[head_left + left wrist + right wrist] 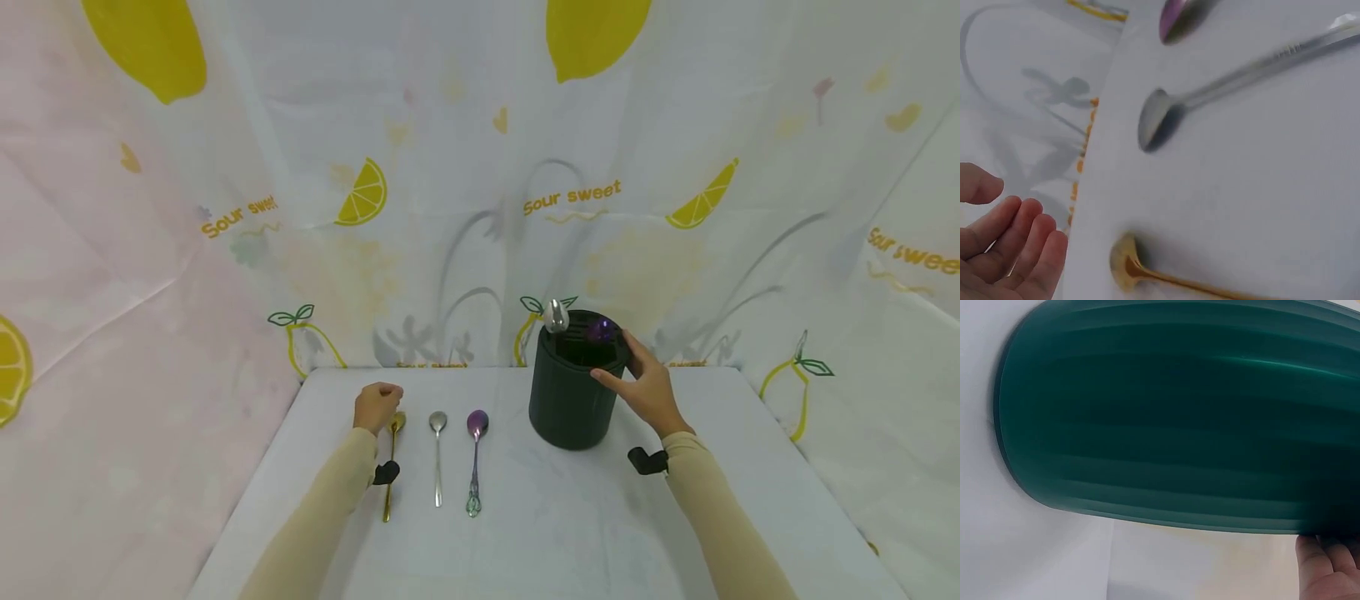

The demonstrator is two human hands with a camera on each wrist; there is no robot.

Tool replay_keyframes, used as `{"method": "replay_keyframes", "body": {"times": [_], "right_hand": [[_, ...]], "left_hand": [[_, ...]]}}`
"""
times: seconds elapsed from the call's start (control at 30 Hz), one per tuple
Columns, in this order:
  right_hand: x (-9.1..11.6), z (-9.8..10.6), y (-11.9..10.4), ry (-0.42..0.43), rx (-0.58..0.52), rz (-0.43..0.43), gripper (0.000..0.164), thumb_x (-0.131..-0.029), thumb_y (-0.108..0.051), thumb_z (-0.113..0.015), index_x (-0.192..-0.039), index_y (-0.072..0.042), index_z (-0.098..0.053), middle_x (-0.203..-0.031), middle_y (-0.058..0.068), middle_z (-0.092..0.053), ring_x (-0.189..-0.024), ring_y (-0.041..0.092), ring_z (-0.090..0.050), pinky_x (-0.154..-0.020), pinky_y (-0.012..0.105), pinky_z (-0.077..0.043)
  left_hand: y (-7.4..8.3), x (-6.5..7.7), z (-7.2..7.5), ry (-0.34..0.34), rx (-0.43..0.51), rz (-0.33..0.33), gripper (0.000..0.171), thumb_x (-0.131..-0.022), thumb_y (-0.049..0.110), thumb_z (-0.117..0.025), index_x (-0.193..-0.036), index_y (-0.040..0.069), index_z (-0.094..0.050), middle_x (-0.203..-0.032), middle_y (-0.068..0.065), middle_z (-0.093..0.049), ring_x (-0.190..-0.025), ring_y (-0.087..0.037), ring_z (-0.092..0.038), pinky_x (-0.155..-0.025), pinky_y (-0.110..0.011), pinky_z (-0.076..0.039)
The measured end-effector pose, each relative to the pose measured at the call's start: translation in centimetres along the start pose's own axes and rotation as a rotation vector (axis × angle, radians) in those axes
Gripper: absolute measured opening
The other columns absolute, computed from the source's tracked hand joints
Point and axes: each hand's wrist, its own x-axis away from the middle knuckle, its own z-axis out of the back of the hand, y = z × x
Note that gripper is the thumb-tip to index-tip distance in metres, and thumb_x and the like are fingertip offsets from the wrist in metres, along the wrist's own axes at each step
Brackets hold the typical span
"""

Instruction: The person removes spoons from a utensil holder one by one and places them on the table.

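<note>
My right hand grips the dark green utensil holder near its rim, thumb at the front and fingers round the right side. Two spoons stand in the holder: a silver spoon leans at the left and a purple spoon at the right. Fingers loosely bent and holding nothing, my left hand hovers by the bowl of a gold spoon. To the right of the gold spoon lie a silver spoon and a purple spoon with a greenish handle end, all with bowls pointing away from me.
The white table meets a hanging cloth printed with lemons at its back edge. Dark wrist cameras sit on both wrists, the left one over the gold spoon's handle in the head view.
</note>
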Motion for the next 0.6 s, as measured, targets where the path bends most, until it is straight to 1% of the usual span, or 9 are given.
{"method": "replay_keyframes", "body": {"times": [0.13,0.2,0.33,0.43,0.5,0.6], "right_hand": [[0.0,0.0,0.0,-0.003,-0.004,-0.002,0.090,-0.083,-0.031,-0.080,-0.154,-0.011,-0.029,-0.153,0.012,-0.034,-0.137,0.027,-0.039,-0.106,0.039,-0.038],[0.0,0.0,0.1,-0.004,-0.006,0.003,0.090,-0.083,-0.030,-0.080,-0.153,-0.010,-0.029,-0.153,0.013,-0.033,-0.137,0.029,-0.039,-0.106,0.040,-0.038],[0.1,0.2,0.2,-0.009,-0.005,0.014,0.089,-0.083,-0.029,-0.080,-0.153,-0.009,-0.028,-0.153,0.015,-0.033,-0.136,0.031,-0.039,-0.106,0.043,-0.038],[0.1,0.2,0.0,-0.006,-0.002,0.010,0.090,-0.083,-0.031,-0.080,-0.153,-0.009,-0.028,-0.153,0.014,-0.034,-0.136,0.029,-0.040,-0.106,0.042,-0.039],[0.1,0.2,-0.1,-0.004,0.004,0.011,0.090,-0.083,-0.031,-0.080,-0.153,-0.009,-0.028,-0.153,0.013,-0.035,-0.136,0.027,-0.040,-0.106,0.040,-0.039],[0.4,0.2,-1.6,-0.009,-0.006,0.022,0.089,-0.084,-0.027,-0.080,-0.152,-0.003,-0.029,-0.152,0.018,-0.034,-0.136,0.031,-0.039,-0.106,0.043,-0.039]], "left_hand": [[2.3,0.2,-0.9,-0.013,0.052,-0.034,0.027,-0.095,0.020,-0.061,-0.110,0.000,-0.069,-0.098,-0.016,-0.070,-0.091,-0.030,-0.065,-0.078,-0.039,-0.054],[3.8,0.5,-1.4,-0.029,0.102,-0.054,0.026,-0.095,0.019,-0.061,-0.112,0.001,-0.069,-0.099,-0.016,-0.070,-0.093,-0.030,-0.066,-0.079,-0.038,-0.054],[6.9,1.0,-2.2,-0.069,0.276,-0.112,0.025,-0.095,0.015,-0.063,-0.113,-0.002,-0.068,-0.103,-0.019,-0.069,-0.097,-0.035,-0.066,-0.086,-0.038,-0.056],[9.6,1.4,-2.6,-0.108,0.376,-0.173,0.023,-0.094,0.013,-0.065,-0.112,-0.001,-0.068,-0.105,-0.018,-0.068,-0.098,-0.033,-0.065,-0.089,-0.039,-0.055],[11.3,1.6,-2.7,-0.141,0.410,-0.209,0.020,-0.094,0.013,-0.066,-0.111,0.001,-0.069,-0.106,-0.017,-0.068,-0.100,-0.033,-0.065,-0.090,-0.038,-0.054],[13.4,1.7,-3.2,-0.193,0.432,-0.267,0.018,-0.093,0.013,-0.068,-0.109,0.003,-0.070,-0.107,-0.019,-0.068,-0.100,-0.033,-0.066,-0.089,-0.036,-0.055]]}}
